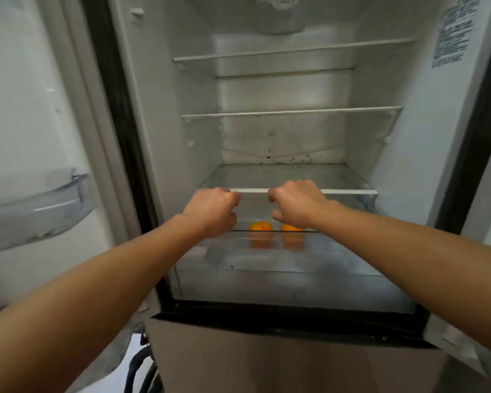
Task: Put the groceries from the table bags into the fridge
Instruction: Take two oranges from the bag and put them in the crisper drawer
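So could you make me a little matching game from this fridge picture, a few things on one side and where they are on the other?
Things:
1. left hand
2. right hand
3. oranges
4. printed label

Places:
A. upper right inner wall of the fridge
B. inside the clear drawer, below the hands
C. on the lowest shelf's front edge, toward the door side
D. on the same shelf edge, nearer its middle

Pairs: 1-C, 2-D, 3-B, 4-A

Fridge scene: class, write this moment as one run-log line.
fridge open | left hand, right hand at crisper drawer | two oranges inside | shelves bare
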A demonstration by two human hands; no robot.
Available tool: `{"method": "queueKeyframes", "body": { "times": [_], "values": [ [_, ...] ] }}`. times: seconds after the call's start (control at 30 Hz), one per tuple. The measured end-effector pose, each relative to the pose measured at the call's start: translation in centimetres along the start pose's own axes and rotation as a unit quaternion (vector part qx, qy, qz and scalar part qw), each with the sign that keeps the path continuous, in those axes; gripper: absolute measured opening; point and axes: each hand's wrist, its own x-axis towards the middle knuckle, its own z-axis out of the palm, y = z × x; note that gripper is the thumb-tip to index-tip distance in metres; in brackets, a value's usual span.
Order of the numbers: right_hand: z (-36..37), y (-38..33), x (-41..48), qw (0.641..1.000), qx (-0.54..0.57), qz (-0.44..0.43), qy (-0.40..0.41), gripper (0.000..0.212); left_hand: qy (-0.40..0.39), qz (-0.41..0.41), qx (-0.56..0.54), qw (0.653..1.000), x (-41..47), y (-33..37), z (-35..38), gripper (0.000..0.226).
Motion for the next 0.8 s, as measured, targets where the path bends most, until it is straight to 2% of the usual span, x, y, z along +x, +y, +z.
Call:
{"method": "queueKeyframes", "body": {
  "times": [0.13,0.27,0.5,0.63,0.8],
  "values": [
    [-0.8,-2.4,-3.6,0.995,0.018,-0.043,0.092,0.032,0.037,-0.06,-0.016,0.997,-7.7,1.0,-1.7,0.029],
    [-1.0,-6.8,-8.5,0.983,0.075,-0.107,0.132,0.034,0.037,-0.127,-0.031,0.991,-17.3,3.1,-1.9,0.027],
    [0.4,-19.4,-17.2,0.948,0.146,-0.261,0.112,0.029,-0.082,-0.251,-0.014,0.964,-36.8,4.9,-0.1,0.03],
    [-0.3,-27.8,-21.6,0.921,0.197,-0.321,0.097,0.028,-0.14,-0.331,-0.006,0.933,-48.1,5.2,-0.1,0.032],
    [-2.3,-39.1,-26.8,0.881,0.214,-0.414,0.081,0.033,-0.17,-0.443,0.002,0.88,-62.1,5.5,-2.1,0.028]
  ]
}}
